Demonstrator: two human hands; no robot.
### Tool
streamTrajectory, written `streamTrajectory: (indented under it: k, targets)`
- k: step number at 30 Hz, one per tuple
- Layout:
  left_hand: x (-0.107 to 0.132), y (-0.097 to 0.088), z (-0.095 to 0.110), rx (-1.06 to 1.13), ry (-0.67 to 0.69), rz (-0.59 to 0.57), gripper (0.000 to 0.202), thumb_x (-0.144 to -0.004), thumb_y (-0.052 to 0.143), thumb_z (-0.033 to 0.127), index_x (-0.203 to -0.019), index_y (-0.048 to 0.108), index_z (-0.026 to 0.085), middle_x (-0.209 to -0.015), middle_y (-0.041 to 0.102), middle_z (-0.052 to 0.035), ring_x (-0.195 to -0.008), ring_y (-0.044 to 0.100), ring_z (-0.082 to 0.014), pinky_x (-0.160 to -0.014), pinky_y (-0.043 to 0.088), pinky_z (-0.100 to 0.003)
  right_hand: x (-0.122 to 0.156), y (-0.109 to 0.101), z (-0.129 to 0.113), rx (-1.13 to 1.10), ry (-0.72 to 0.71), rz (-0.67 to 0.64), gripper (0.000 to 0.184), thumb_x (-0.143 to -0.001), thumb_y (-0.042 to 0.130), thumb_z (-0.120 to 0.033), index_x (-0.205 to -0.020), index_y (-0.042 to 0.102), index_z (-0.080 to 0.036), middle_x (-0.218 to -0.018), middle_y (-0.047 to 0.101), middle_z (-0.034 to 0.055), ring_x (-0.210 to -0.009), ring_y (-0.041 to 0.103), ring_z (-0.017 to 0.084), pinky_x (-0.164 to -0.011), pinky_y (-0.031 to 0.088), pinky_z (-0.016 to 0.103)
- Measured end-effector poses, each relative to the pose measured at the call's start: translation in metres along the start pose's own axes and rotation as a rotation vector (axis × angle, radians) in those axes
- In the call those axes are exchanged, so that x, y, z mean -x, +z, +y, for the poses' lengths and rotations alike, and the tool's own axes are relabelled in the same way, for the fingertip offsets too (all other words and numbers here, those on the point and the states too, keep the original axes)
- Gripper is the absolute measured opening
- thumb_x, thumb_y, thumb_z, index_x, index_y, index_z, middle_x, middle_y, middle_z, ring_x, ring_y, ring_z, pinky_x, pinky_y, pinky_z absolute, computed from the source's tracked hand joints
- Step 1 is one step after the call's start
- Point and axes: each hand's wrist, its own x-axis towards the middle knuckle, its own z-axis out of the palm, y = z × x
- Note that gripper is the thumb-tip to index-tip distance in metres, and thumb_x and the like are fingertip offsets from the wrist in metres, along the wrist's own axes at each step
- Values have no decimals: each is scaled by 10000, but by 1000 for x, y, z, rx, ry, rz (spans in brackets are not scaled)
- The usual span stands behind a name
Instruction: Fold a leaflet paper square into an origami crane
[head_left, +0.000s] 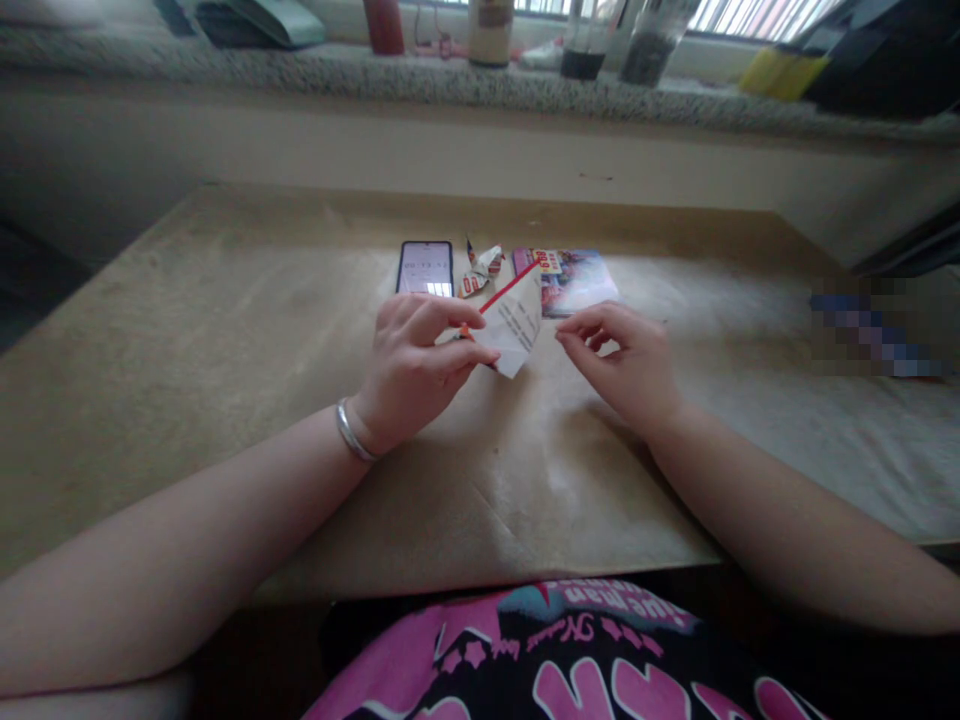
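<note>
Paper point(516, 325), folded to a point, is pinched by the left hand point(412, 370) at frame centre and held off the table point(225, 350), seemingly so its free edge is offered to the right hand point(626, 365), loosely curled, empty, just beside.

Folded sheet point(514, 325) in left hand point(420, 360): thin printed paper, matt, sharp creases. Surface point(225, 350) w/ brown kraft paper, matt, wrinkled. Phone point(425, 268) screen glossy glass. Booklet point(581, 282) cover glossy. Bracelet point(349, 432) polished metal. Ledge point(375, 78) speckled stone.
</note>
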Motion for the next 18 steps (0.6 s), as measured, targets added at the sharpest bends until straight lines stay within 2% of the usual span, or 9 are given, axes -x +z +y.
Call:
streamTrajectory:
  k: [2, 4, 6, 8, 10, 12, 15, 18]
  targets:
    - [0, 0, -2, -41, 44, -25, 110, -853, 673, 291, -753, 717, 297, -971, 651, 22, -901, 550, -141, -873, 419, -333, 0, 3, 4, -65, 128, 23, 72, -817, 630, -249, -888, 635, -249, -868, 667, 15, -654, 593, 126, -536, 503, 263]
    - [0, 1, -3, -46, 92, -60, 129, -865, 652, 284, -754, 719, 293, -989, 649, 20, -909, 538, -142, -875, 420, -328, -1, 5, 8, -121, 215, -9, 288, -775, 659, -243, -1056, 596, -266, -1034, 647, 33, -694, 606, 128, -523, 512, 257]
    - [0, 2, -4, -29, 133, -109, 142, -879, 624, 267, -782, 724, 294, -1029, 646, 9, -942, 534, -147, -885, 428, -327, -1, 7, 11, -135, 243, -49, 500, -732, 683, -230, -1205, 530, -289, -1181, 596, 56, -798, 627, 154, -542, 535, 266]
    - [0, 2, -4, 16, 174, -169, 156, -888, 598, 239, -819, 727, 294, -1082, 640, 1, -990, 531, -153, -903, 441, -326, -2, 8, 12, -114, 224, -70, 593, -711, 686, -219, -1268, 500, -305, -1251, 553, 68, -938, 623, 195, -586, 561, 286]
    - [-1, 2, -2, 81, 223, -214, 178, -889, 576, 197, -841, 720, 291, -1141, 632, -2, -1040, 533, -159, -920, 454, -326, -2, 6, 12, -94, 192, -90, 540, -719, 670, -211, -1237, 548, -300, -1273, 529, 76, -1051, 593, 225, -638, 580, 307]
    - [-2, 1, 0, 144, 241, -222, 203, -878, 550, 146, -862, 700, 283, -1195, 622, -4, -1081, 539, -166, -941, 458, -339, -3, 4, 12, -78, 158, -116, 377, -738, 656, -210, -1109, 638, -277, -1250, 531, 81, -1098, 573, 235, -685, 586, 322]
    - [-4, -4, 3, 232, 185, -209, 201, -834, 516, 99, -934, 629, 234, -1246, 616, -40, -1127, 554, -184, -992, 446, -386, -5, -2, 13, -34, 78, -145, 160, -766, 649, -217, -913, 699, -257, -1169, 577, 75, -1082, 579, 229, -737, 577, 351]
    - [-4, -8, 5, 297, 104, -239, 227, -815, 526, 130, -1028, 565, 201, -1184, 657, -67, -1129, 590, -187, -1068, 396, -431, -7, -9, 17, 36, -40, -149, 108, -787, 656, -208, -860, 715, -263, -1143, 624, 65, -1065, 590, 228, -838, 545, 419]
